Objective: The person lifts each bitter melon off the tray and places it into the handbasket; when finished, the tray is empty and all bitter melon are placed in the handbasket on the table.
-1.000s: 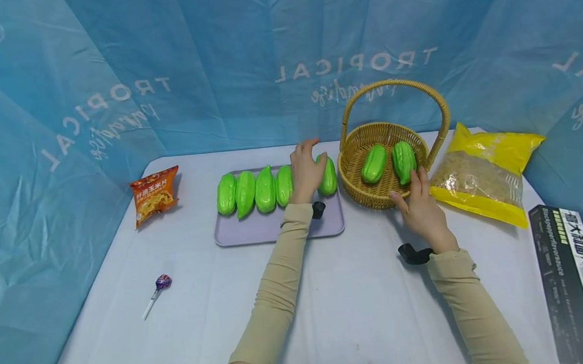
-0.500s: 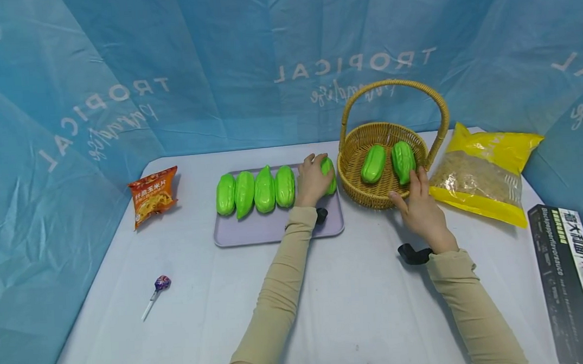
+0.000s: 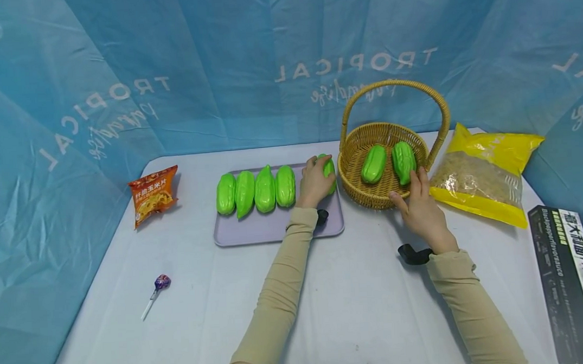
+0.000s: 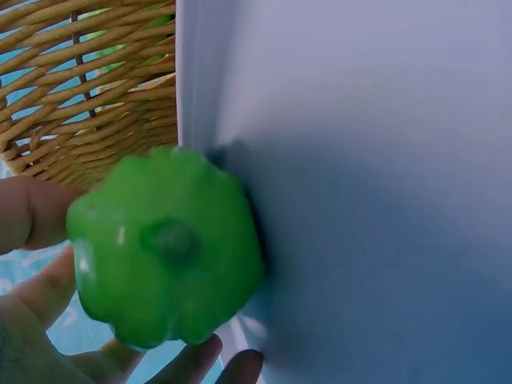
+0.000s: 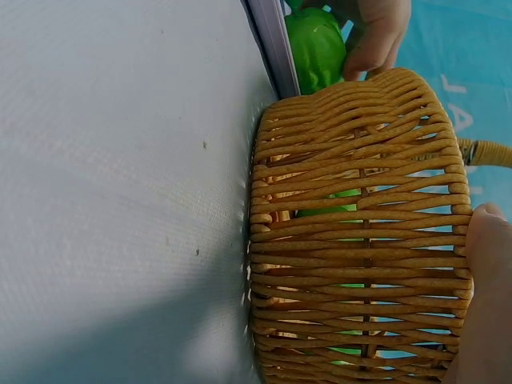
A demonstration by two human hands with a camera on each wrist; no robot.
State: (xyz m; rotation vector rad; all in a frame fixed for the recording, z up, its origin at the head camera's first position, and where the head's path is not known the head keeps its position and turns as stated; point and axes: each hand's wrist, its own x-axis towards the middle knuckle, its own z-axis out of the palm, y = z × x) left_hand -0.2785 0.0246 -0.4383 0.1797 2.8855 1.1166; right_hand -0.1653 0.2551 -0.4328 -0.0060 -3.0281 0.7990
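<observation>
My left hand (image 3: 315,182) reaches over the right end of a pale purple tray (image 3: 254,232), its thumb and fingers round the rightmost bright green ribbed gourd (image 3: 328,172). The left wrist view shows that gourd (image 4: 168,248) end-on, a thumb on one side and fingertips on the other. Several similar gourds (image 3: 264,189) lie in a row on the tray's left part. My right hand (image 3: 424,214) touches the near right rim of a wicker basket (image 3: 370,197), fingers extended and thumb apart. Inside lie two green gourds (image 3: 374,164). In the right wrist view the thumb (image 5: 488,248) is at the basket rim.
A tall arched handle (image 3: 392,82) rises over the basket. Right of it lie a yellow bag (image 3: 486,173) and a black pasta box (image 3: 564,278). An orange snack packet (image 3: 154,196) and a lollipop (image 3: 159,288) are on the left. A blue printed sheet (image 3: 247,70) hangs behind.
My left hand has moved down and slightly right, closing round the rightmost gourd on the tray. The right hand and the basket have stayed in place.
</observation>
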